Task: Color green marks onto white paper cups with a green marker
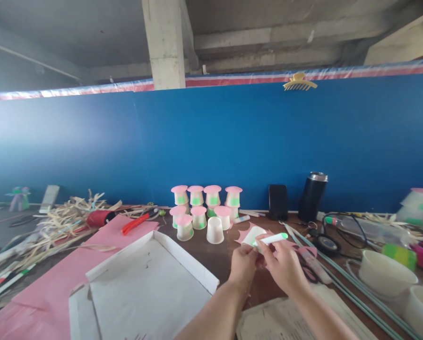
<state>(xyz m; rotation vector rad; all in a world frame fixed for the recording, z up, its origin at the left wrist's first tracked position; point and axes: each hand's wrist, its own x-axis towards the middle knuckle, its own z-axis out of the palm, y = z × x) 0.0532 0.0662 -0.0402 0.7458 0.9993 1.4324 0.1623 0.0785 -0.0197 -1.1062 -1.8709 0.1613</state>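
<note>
A sheet with print too small to read [271, 318] lies nearest, on the brown bench [197, 250]; just beyond it, the left hand [244, 264] has its grip closed on a tipped white cup [254, 234], right of the middle; the right hand [284, 262] has its grip pinched round a white marker [273, 239] with a green end, its other end beside the cup; farther left, an upside-down bare cup [215, 231] stands before upside-down cups [198, 219] with green patches and pink discs; a white box lid [136, 283] lies near left, a black bottle [309, 200] far right.
</note>
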